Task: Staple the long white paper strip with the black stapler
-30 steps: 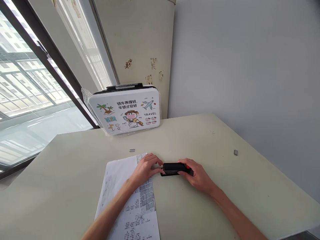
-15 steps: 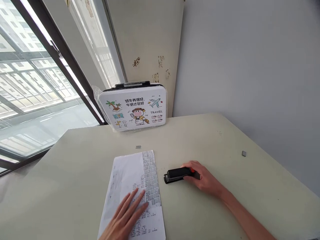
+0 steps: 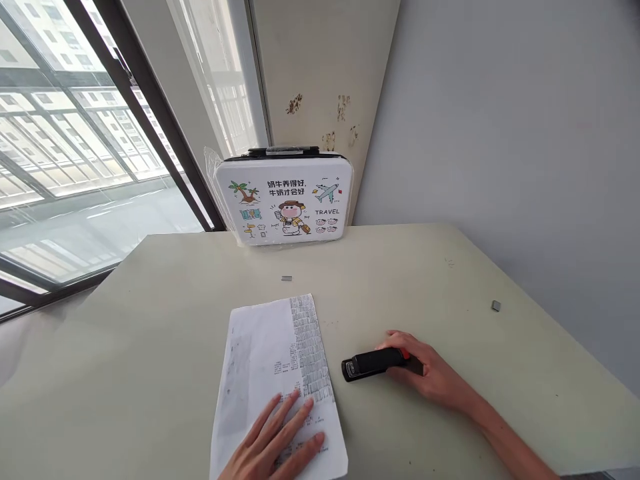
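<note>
My left hand [image 3: 277, 440] lies flat on a printed stack of paper [image 3: 265, 340], its fingers spread over the lower part. Dense rows of staples or staple-like marks [image 3: 311, 347] run down the paper's right side. To the right of the paper, my right hand [image 3: 417, 363] grips a black stapler [image 3: 373, 362] by its rear end, near a red part. The stapler's front points left towards the paper and stays apart from it. My right palm hides the stapler's back end.
A white cartoon-printed case [image 3: 285, 200] in clear plastic stands at the table's back edge. A small strip of staples [image 3: 287, 278] lies beyond the paper, and a small grey block [image 3: 496, 306] sits far right. A window [image 3: 65, 133] is on the left, a wall [image 3: 500, 120] on the right.
The view has shifted slightly. My right hand has moved a little to the right and nearer with the stapler, away from the paper. My left hand stays flat on the paper.
</note>
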Demonstrator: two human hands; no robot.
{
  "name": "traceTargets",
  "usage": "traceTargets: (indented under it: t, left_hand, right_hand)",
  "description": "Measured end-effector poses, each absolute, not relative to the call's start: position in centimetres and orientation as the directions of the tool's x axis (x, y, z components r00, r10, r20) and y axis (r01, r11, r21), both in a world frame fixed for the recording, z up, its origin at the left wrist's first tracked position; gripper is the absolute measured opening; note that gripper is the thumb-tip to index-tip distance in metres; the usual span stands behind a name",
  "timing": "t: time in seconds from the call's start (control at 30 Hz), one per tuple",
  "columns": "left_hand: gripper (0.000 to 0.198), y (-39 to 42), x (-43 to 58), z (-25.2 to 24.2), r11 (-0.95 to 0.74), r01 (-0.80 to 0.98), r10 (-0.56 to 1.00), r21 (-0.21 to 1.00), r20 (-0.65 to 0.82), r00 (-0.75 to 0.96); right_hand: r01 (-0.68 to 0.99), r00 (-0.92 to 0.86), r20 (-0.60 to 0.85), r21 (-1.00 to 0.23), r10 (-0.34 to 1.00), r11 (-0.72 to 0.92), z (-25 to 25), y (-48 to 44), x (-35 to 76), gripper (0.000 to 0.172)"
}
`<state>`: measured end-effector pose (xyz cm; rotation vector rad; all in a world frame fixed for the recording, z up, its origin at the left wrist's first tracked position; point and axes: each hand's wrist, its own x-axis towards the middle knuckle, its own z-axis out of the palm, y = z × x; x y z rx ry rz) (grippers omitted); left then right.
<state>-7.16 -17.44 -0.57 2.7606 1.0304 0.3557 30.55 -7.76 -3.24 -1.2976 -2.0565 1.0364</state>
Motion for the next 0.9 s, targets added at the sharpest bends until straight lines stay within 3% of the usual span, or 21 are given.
traceTargets:
  t: [0.1,0.3,0.5,0.6,0.73,0.9]
  left_hand:
    - [0.074,-16.7,-5.5,-0.9,-0.758,0.615,0.651,0.215,0.193,0.735]
    - [0.079,-15.3,-2.8,-1.1,-0.756,0.584,0.646,0.298,0.187,0.741]
    - [0.072,-14.4,-1.2,-1.2,-0.745,0.569,0.655,0.35,0.22,0.723]
    - [0.063,-14.0,-0.9,-0.6,-0.75,0.544,0.64,0.377,0.203,0.741]
    - [0.088,-12.9,-1.5,-0.1,-0.735,0.525,0.643,0.43,0.193,0.742]
    - [0.071,-11.4,-1.8,-0.9,-0.756,0.515,0.618,0.403,0.183,0.765]
  right_hand:
    - [0.536,-0.428,-0.009,-0.807,0.904,0.246,-2.8,-8.0,30.6,0.02]
    - [0.545,-0.446,-0.076,-0.814,0.892,0.203,-1.7,-7.9,30.8,0.021]
    - [0.571,-0.472,-0.157,-0.804,0.867,0.165,-0.1,-7.3,31.0,0.038]
    - [0.584,-0.392,-0.16,-0.804,0.906,0.11,0.6,-6.9,29.9,0.042]
    - [0.639,-0.341,-0.096,-0.753,0.935,0.156,1.2,-6.3,27.1,0.044]
    - [0.694,-0.362,-0.061,-0.684,0.93,0.226,1.4,-5.5,23.7,0.049]
